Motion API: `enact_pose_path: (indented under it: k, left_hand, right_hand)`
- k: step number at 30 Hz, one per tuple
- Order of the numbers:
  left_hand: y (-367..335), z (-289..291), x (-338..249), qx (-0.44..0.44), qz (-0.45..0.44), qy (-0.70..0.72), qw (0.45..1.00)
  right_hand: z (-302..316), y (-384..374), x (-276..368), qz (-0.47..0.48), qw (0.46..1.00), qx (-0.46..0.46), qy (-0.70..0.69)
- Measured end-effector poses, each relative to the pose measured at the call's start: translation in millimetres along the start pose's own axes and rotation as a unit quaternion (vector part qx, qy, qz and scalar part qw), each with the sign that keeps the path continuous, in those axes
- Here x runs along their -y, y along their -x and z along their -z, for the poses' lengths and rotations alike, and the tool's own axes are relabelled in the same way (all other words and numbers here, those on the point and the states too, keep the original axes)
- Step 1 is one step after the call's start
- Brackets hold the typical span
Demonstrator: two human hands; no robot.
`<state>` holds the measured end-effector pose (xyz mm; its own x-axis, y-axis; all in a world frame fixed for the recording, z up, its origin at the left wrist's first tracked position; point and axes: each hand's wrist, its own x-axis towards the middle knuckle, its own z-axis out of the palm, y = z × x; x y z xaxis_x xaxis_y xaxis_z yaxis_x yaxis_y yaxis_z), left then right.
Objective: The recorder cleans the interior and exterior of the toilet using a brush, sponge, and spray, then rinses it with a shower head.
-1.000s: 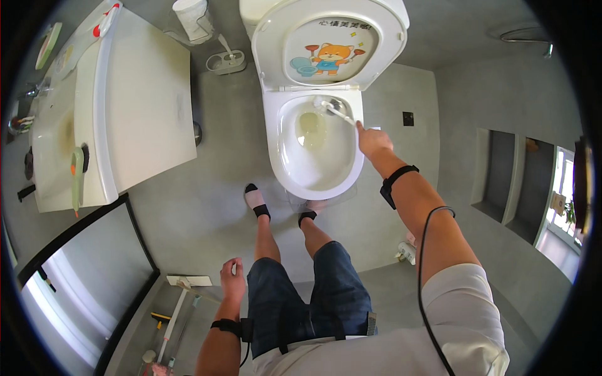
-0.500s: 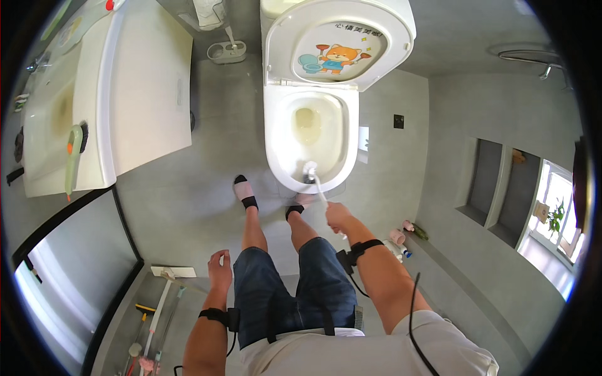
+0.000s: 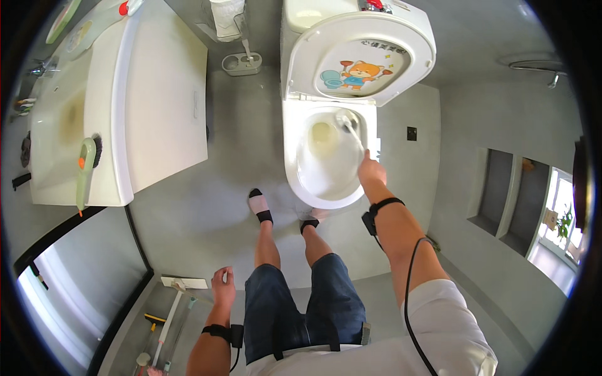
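Observation:
My right hand [image 3: 371, 169] is closed around the white handle of a toilet brush [image 3: 354, 131]. The brush head is inside the toilet bowl [image 3: 293, 156], against the upper right of its inner wall. Yellowish water [image 3: 323, 136] lies at the bottom of the bowl. Behind it the toilet lid [image 3: 318, 59] is raised and bears a cartoon animal picture. Down beside my left thigh hangs my left hand [image 3: 223, 286], holding nothing, with its fingers loosely bent and apart.
At the left stands a white vanity with a sink [image 3: 50, 150]; a green-handled scrub brush [image 3: 86, 166] lies across its edge. A white holder [image 3: 241, 64] stands on the floor between vanity and toilet. Long-handled cleaning tools [image 3: 164, 329] lean at lower left. Wall niches [image 3: 495, 188] are at right.
My right hand has moved forward and right with the toilet brush. The brush head has gone from the bowl's near edge to its far right side. The view has shifted slightly.

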<state>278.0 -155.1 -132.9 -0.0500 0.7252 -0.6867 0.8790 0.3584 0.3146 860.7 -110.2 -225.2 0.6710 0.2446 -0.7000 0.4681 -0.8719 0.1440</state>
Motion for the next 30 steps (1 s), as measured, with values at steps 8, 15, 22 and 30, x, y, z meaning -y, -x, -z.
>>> enact_pose_path:
  k: [8,15,22,30]
  left_hand:
    - [-7,4,22,0.009,-0.006,-0.004,1.0]
    - [-18,10,17,0.007,-0.006,-0.003,1.0]
    - [-20,-20,3,0.043,-0.019,0.014,0.999]
    - [-21,12,36,0.031,0.025,-0.029,0.999]
  right_hand:
    - [-54,16,63,0.087,0.994,0.049,-0.033]
    - [-43,-23,63,0.056,0.994,0.052,0.08]
    - [-91,-135,54,0.104,0.994,-0.018,-0.019]
    - [-94,-21,44,-0.091,0.728,0.357,-0.578]
